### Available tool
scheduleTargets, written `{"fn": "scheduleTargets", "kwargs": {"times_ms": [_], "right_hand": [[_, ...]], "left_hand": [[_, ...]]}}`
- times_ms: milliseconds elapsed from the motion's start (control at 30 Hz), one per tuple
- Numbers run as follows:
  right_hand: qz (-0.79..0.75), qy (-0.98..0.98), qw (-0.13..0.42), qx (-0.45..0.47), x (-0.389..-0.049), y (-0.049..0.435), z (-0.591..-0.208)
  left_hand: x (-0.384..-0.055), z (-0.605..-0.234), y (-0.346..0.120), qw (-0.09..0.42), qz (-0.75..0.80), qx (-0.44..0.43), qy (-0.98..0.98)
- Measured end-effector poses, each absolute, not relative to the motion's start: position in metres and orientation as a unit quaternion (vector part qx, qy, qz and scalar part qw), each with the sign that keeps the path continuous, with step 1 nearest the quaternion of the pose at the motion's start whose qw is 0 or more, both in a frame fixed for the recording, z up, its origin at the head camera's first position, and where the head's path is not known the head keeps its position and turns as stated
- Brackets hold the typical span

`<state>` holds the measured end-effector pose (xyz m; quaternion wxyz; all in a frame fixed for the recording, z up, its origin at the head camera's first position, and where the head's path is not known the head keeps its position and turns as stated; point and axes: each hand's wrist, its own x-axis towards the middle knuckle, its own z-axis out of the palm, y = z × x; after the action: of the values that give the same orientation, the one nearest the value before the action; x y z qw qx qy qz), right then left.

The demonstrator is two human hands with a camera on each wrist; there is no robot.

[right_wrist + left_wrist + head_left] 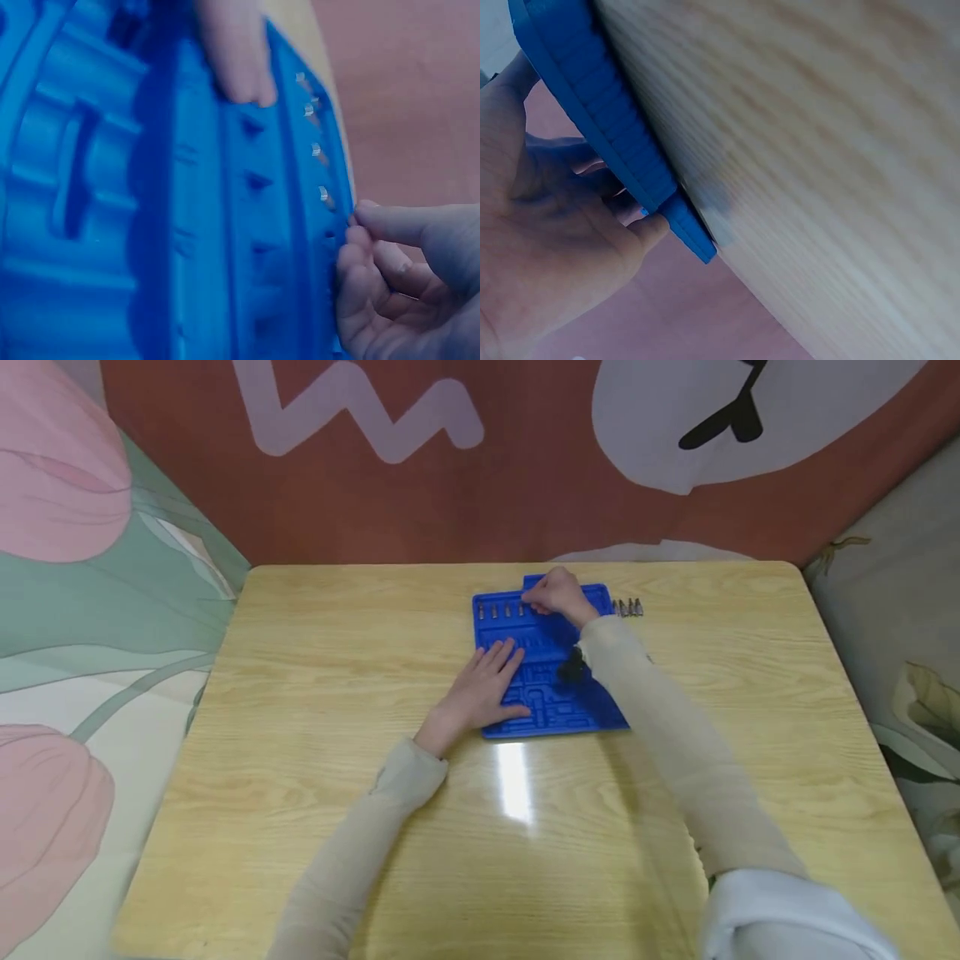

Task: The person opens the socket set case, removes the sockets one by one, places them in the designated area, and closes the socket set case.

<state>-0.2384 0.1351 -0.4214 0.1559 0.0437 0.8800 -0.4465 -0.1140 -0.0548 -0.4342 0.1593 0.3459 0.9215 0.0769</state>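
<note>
Before a reddish backdrop (525, 502), a wooden table (360, 677) bears a blue tray (543, 654).

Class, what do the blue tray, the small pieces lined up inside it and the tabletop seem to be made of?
Blue tray: probably moulded plastic, slightly shiny; ribs and recesses share one uniform colour.
Small pieces: likely metal, polished; their silvery ends catch light.
Tabletop: wood or wood-effect laminate, the look leaves it open; pale grain and a glossy reflection show.
</note>
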Motion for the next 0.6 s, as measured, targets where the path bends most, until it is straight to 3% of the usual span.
{"fn": "scheduleTargets", "kwargs": {"times_ms": [600], "right_hand": [[-0.379, 0.918, 0.111, 0.043, -0.235, 0.118, -0.424]], "left_hand": [[-0.114, -0.433, -0.052, 0.177, 0.070, 0.338, 0.922]]}}
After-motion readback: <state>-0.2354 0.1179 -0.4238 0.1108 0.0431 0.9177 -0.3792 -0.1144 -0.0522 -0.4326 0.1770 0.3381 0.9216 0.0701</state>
